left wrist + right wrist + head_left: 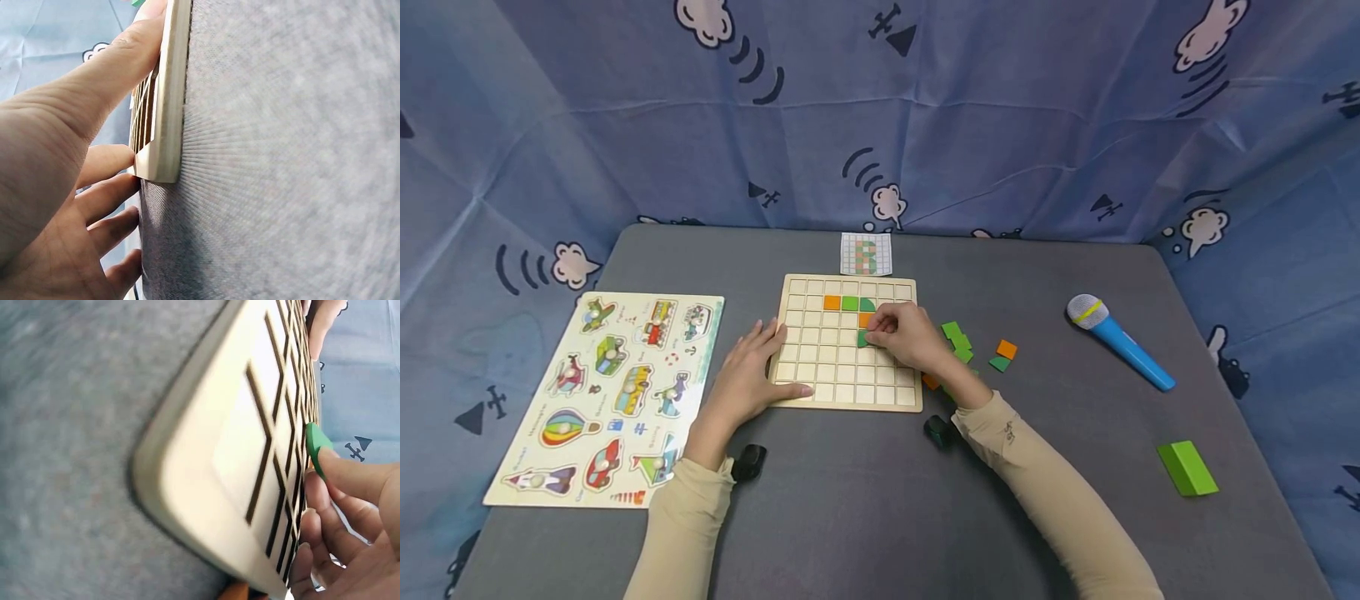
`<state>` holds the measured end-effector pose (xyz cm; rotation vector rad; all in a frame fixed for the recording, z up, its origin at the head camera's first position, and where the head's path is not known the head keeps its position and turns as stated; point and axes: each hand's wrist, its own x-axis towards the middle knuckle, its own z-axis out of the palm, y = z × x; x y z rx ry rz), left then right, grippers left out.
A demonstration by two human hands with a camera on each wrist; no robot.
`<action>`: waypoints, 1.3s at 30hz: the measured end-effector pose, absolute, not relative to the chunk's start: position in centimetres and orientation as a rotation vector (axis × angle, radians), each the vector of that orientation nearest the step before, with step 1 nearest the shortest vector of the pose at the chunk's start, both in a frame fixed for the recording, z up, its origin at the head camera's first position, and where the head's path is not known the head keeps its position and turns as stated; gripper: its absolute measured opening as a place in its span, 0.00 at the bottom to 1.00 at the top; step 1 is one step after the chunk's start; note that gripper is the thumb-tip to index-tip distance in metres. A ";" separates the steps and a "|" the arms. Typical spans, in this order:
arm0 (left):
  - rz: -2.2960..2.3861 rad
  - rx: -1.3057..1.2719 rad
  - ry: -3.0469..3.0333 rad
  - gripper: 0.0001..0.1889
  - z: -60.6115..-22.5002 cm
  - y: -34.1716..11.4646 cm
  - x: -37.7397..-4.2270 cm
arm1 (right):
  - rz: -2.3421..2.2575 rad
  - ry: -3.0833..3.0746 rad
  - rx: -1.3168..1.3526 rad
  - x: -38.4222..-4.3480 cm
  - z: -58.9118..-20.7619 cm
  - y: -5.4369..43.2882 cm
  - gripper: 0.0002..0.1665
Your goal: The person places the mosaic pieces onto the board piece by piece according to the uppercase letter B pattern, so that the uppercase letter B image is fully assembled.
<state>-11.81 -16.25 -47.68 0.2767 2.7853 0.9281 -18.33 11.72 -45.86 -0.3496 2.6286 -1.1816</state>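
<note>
A square wooden grid board (820, 375) lies on the table. My left hand (747, 375) rests at its front left corner, thumb on the front rim and the other fingers spread along the left edge. Over the middle of the board, my right hand (912, 337) pinches a dark green tile (317, 449) between thumb and fingers; the tile stands tilted against the grid in the right wrist view. An orange tile (832, 302), a light green tile (850, 303) and a rounded dark green tile (867, 305) sit in one row. Another orange tile (865, 320) is below them, partly hidden by my fingers.
Several loose tiles (955, 335) lie right of the board, some behind my right forearm. A small pattern card (866, 254) is behind the board. A picture puzzle (602, 400) lies left; a toy microphone (1123, 343) and a green block (1187, 468) are at the right.
</note>
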 end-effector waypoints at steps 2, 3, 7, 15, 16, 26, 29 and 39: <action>0.929 0.276 2.782 0.60 -47.7 -16.2 -11.9 | -1.179 2.643 -0.346 -18.4 -45.8 11.7 0.04; 0.930 0.277 2.781 0.60 -47.7 -16.2 -11.9 | -1.182 2.647 -0.342 -18.4 -45.8 11.7 0.04; 0.931 0.281 2.783 0.60 -47.8 -16.3 -11.9 | -1.169 2.664 -0.335 -18.6 -45.6 11.7 0.03; 0.934 0.285 2.785 0.60 -47.8 -16.3 -12.0 | -1.160 2.659 -0.330 -18.9 -45.4 11.5 0.03; 0.936 0.284 2.784 0.59 -47.8 -16.3 -12.0 | -1.160 2.659 -0.329 -18.9 -45.4 11.5 0.03; 0.916 0.290 2.788 0.60 -47.7 -16.3 -11.9 | -1.216 2.667 -0.319 -18.7 -45.7 11.2 0.05; 0.918 0.288 2.788 0.60 -47.7 -16.3 -11.9 | -1.230 2.671 -0.306 -18.7 -45.8 11.1 0.07; 0.926 0.279 2.783 0.60 -47.8 -16.3 -11.8 | -1.223 2.677 -0.276 -18.5 -45.9 11.3 0.09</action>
